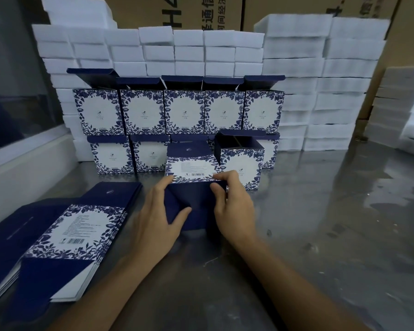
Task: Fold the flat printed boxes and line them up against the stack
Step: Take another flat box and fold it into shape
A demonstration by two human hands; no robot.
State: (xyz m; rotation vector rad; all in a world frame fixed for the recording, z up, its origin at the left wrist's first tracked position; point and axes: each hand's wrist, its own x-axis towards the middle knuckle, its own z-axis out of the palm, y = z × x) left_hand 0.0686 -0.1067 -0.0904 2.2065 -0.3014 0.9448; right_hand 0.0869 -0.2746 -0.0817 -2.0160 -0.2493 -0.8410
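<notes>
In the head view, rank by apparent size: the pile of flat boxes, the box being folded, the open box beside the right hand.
1. pile of flat boxes, though nearest the camera.
2 and 3. box being folded and open box look alike; unranked.

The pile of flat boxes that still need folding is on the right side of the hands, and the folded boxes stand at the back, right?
Not quite. In the head view the pile of flat boxes lies left of the hands; the folded boxes do stand at the back.
</notes>
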